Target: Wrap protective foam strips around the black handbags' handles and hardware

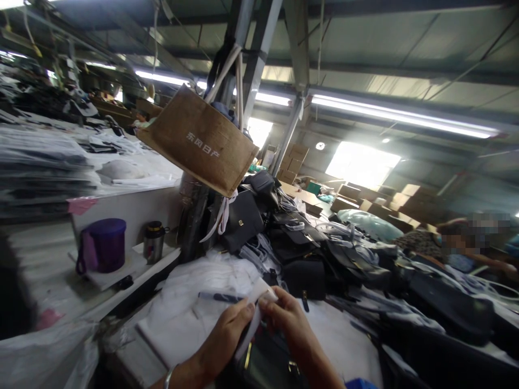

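Observation:
At the bottom centre, my left hand (225,335) pinches a white strip of wrapping material (257,292) between thumb and fingers. My right hand (290,316) is closed on the upper end of the same strip, close beside the left. Under both hands lies a black handbag (267,359) with gold-coloured fittings, partly covered by my wrists. Whether the strip goes around a strap of this bag, I cannot tell. Behind my left hand, a pen-like dark object (221,297) rests on a pile of thin white sheets (194,286).
Black handbags (304,278) with white-wrapped straps are heaped ahead and to the right. A brown tote bag (198,140) hangs from a metal post. A purple container (107,246) and a steel flask (154,243) stand at left. Another person (430,240) is at far right.

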A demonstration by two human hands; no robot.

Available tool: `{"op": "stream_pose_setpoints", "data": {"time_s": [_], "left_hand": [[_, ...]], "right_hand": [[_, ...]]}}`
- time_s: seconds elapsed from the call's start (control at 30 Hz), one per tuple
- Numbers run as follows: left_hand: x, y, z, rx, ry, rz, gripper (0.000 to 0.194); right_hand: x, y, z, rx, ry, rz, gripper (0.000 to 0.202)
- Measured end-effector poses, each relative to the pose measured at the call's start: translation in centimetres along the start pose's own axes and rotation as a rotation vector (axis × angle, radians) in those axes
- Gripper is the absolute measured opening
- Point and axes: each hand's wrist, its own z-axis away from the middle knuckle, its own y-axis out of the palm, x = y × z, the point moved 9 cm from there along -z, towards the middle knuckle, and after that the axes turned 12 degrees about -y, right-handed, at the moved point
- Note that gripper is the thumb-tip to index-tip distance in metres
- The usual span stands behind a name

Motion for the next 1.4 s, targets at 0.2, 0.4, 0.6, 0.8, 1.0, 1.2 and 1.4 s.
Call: {"op": "stream_pose_setpoints", "data": {"time_s": [0.2, 0.4, 0.6, 0.8, 1.0, 1.2, 1.4], "left_hand": [[0.1, 0.2, -0.5, -0.078, 0.06, -0.043, 0.04], [1.0, 0.1, -1.5, -0.117, 0.043, -0.011, 0.042], [1.1, 0.2, -1.4, -0.085, 0.032, -0.039, 0.039], [0.1, 0.4, -0.5, -0.168, 0.07, -0.147, 0.039], [-0.1, 0.5, -0.5, -0.202, 0.102, -0.087, 0.044], [-0.3, 0.3, -0.4, -0.227, 0.167, -0.23, 0.032], [-1.1, 1.3, -0.2, -0.14, 0.37, -0.471, 0.021]], "right_hand": [[-0.2, 0.2, -0.7, 0.08, 0.026, 0.058, 0.03], [0.9, -0.5, -0.6, 0.114, 0.023, 0.147, 0.031], [1.5, -0.7, 0.2, 0.246, 0.073, 0.03, 0.031], [0.3, -1.4, 0.1, 0.157, 0.127, -0.025, 0.024], [-0.1, -1.6, -0.6, 0.05, 0.137, -0.044, 0.02], [-0.8, -1.8, -0.5, -0.012, 0.168, -0.118, 0.018], [-2.6, -2.4, 0.1, -0.029, 0.185, -0.215, 0.025]]}}
